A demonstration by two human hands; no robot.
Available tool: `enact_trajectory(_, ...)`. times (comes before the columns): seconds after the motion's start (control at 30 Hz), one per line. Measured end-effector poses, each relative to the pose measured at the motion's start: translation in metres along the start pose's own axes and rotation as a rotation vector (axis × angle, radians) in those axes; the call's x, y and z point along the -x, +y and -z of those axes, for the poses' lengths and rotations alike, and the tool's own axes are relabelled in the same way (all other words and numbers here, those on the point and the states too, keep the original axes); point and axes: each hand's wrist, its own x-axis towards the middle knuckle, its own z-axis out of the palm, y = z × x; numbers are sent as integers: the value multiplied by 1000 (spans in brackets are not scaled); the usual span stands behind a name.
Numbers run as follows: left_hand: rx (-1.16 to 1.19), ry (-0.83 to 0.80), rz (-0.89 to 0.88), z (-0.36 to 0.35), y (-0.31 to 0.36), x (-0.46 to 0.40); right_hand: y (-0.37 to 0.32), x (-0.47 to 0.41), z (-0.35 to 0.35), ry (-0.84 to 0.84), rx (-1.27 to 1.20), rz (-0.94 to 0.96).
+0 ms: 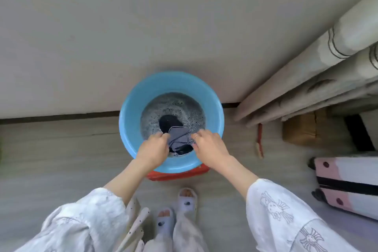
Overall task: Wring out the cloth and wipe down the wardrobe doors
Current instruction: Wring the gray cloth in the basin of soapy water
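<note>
Cloth point(178, 139): grey, wet, bunched over the basin's point(131, 116) near rim, lower end trailing in sudsy water. Left hand point(153, 147) pinches its left side, right hand point(210, 147) its right, fingers curled.

Risks: hard twisting above the near rim could send water over the edge onto the floor point(61, 149) and the slippers point(187, 200). Basin sits on a red stool point(178, 174); downward pull at the rim could tip it.

Room: wall close behind basin; brush point(259, 141), box point(302, 129), suitcase point(347, 186) to the right; left floor open.

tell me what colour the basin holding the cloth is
Light blue basin, seen best in the head view.
</note>
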Motion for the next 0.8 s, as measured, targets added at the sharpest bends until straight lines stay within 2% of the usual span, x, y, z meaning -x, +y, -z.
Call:
enact_trajectory(0.23, -26, -99, 136, -41, -20, -62, 9, -68, -58, -69, 13, -43)
enact_trajectory(0.33, -62, -25, 88, -47, -29, -76, 5, -86, -66, -79, 60, -6)
enact_trajectory(0.43, 290, 208, 65, -39, -32, -86, 9, -101, -61, -19, -192, -96)
enact_trajectory(0.5, 563, 240, 172, -29, -31, -92, 13, -109, -53, -13, -418, -239)
enact_trajectory(0.57, 695, 203, 236, -29, -29, -96, 17, -116, -50, -51, -556, -360)
enact_trajectory(0.7, 472, 41, 204, -38, -32, -96, 23, -117, -51, -283, -452, -360)
enact_trajectory(0.73, 453, 40, 202, -41, -35, -96, 24, -116, -52, -275, -429, -360)
enact_trajectory(0.8, 487, 129, 224, -42, -39, -94, 24, -114, -55, -107, -432, -371)
